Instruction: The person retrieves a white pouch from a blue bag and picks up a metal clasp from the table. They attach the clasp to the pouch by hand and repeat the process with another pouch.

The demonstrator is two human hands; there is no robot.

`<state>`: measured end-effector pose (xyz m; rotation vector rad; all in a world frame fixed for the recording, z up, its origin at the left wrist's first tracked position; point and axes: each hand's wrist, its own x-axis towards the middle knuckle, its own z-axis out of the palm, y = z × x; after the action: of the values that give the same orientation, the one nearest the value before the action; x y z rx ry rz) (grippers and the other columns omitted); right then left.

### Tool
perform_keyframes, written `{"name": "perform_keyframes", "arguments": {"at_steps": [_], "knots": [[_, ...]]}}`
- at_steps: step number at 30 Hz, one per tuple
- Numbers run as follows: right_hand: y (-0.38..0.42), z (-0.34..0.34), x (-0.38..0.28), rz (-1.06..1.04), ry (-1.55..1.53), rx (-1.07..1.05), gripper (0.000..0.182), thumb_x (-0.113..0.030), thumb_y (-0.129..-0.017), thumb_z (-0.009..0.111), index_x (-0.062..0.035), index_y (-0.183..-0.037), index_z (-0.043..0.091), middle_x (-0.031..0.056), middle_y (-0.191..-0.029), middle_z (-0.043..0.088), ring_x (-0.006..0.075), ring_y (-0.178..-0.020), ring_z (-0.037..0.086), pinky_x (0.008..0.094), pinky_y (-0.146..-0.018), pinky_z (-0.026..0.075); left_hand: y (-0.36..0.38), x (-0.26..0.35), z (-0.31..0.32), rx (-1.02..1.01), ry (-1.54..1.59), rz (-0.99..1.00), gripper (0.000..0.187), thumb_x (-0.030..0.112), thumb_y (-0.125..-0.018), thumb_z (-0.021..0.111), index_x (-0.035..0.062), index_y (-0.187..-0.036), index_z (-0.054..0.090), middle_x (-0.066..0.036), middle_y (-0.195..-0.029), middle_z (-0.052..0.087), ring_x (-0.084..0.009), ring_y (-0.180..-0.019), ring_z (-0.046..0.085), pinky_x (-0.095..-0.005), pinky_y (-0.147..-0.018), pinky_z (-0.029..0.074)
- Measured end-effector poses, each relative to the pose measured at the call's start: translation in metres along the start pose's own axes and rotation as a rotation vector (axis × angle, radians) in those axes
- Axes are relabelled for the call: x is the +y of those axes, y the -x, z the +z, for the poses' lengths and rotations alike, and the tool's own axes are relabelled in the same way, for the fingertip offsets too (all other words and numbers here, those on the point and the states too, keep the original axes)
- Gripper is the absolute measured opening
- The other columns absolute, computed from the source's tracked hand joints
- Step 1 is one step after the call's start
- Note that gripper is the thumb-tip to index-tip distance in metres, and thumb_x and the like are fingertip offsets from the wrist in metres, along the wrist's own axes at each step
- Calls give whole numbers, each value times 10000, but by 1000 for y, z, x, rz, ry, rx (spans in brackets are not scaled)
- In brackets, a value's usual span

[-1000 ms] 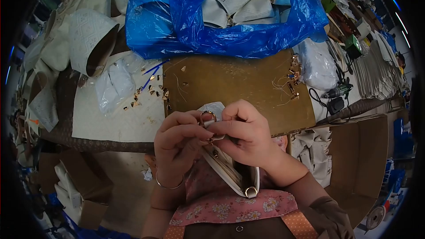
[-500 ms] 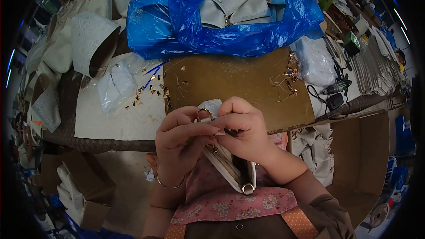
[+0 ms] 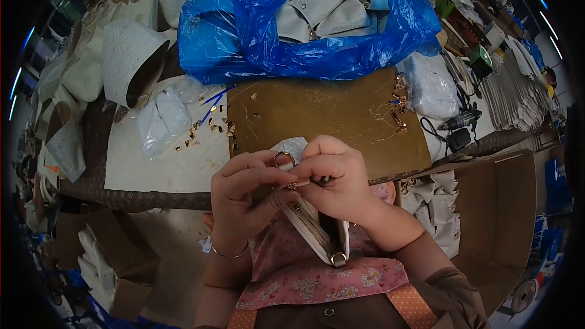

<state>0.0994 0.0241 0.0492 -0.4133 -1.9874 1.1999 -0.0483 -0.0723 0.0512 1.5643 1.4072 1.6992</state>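
Pouch held between two hands over the bench edge

Pouch, a small pale zipped piece with gold fittings, hung between the person's two hands just in front of the brown work board. Its long axis ran from the gold ring at the top, near the board's edge, down and to the person's right toward a second gold ring at the bottom end, close over the pink floral apron. Both hands were closed on the upper end: the left hand pinched the fabric just beneath the top ring, thumb and forefinger pressed together, while the right hand curled round the same end from the other side, its fingertips meeting those of the left. The hands touched each other, and whatever small part lay between the fingertips was too hidden to tell. The lower body of the pouch dangled free below the right wrist, so the unsupported end lay toward the wearer and the gripped end away. Neither hand was clearly the nearer; both sat on the top fitting. Beyond the board, a blue plastic bag held more pale pouches, and loose gold hardware lay scattered on the white sheet to the left
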Motion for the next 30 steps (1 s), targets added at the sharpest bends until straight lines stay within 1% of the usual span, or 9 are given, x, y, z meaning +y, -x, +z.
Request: {"name": "perform_keyframes", "arguments": {"at_steps": [3, 5, 7, 8, 11, 15, 17, 25, 30], "knots": [[1, 1, 0, 6, -23, 11, 136, 25, -658, 684, -60, -764, 685, 30, -719, 532, 131, -590, 515, 256, -514, 403, 1, 0, 0, -21, 33, 17, 210, 8, -665, 787, 31, -857, 707, -91, -879, 645, -197, -906, 642, -283, -768, 513], [3, 2, 1, -4, -27, 10, 128, 23, -663, 684, -59, -762, 686, 26, -716, 531, 122, -584, 507, 251, -511, 396, 3, 1, 3, 30, 94, -22, 210, 7, -669, 787, 23, -861, 702, -104, -889, 652, -196, -896, 645, -283, -764, 513], [4, 3, 2, 33, -73, 39, 122, 20, -670, 682, -54, -765, 689, 22, -710, 528, 114, -577, 494, 244, -509, 391, 5, 1, 3, 19, 63, -20, 210, 4, -672, 786, 19, -862, 700, -110, -900, 656, -196, -892, 646, -281, -767, 512], [3, 3, 3, -1, -72, 41, 122, 20, -670, 682, -54, -765, 689, 22, -710, 528, 114, -577, 494, 244, -509, 391, 2, 1, 1, 11, 30, -9, 209, 2, -674, 785, 15, -864, 697, -117, -910, 661, -196, -887, 647, -279, -770, 510], [3, 1, 0, 26, -60, -17, 127, 18, -677, 690, -50, -783, 693, 25, -729, 529, 118, -604, 505, 246, -526, 403, 1, 3, -4, -49, 10, 8, 212, 4, -677, 786, 15, -867, 693, -125, -929, 664, -193, -888, 646, -280, -781, 507], [1, -2, -1, -65, -10, -24, 134, 12, -684, 701, -55, -800, 695, 26, -750, 529, 129, -648, 522, 250, -558, 424, -1, 6, -3, -52, 23, -12, 201, 18, -675, 793, 21, -849, 692, -119, -899, 671, -209, -924, 644, -300, -819, 502], [3, -2, 1, -54, 1, -38, 139, 4, -690, 708, -62, -812, 697, 27, -759, 525, 137, -686, 534, 253, -586, 439, 2, 3, 1, -41, 37, 4, 199, 20, -675, 794, 22, -846, 692, -116, -893, 672, -212, -931, 643, -306, -825, 501], [8, -1, 10, -3, -77, 22, 127, 19, -696, 675, -59, -795, 691, 22, -746, 515, 128, -644, 511, 248, -558, 416, 4, -5, 9, -8, -17, 71, 197, 24, -673, 795, 28, -839, 688, -108, -886, 671, -220, -930, 645, -323, -827, 510], [8, -2, 17, 1, -98, 31, 108, 13, -697, 674, -54, -781, 683, 20, -743, 513, 116, -631, 499, 242, -546, 398, 4, -9, 13, 29, -46, 106, 199, -7, -674, 778, 2, -836, 662, -85, -854, 649, -236, -907, 635, -342, -832, 500]]}}
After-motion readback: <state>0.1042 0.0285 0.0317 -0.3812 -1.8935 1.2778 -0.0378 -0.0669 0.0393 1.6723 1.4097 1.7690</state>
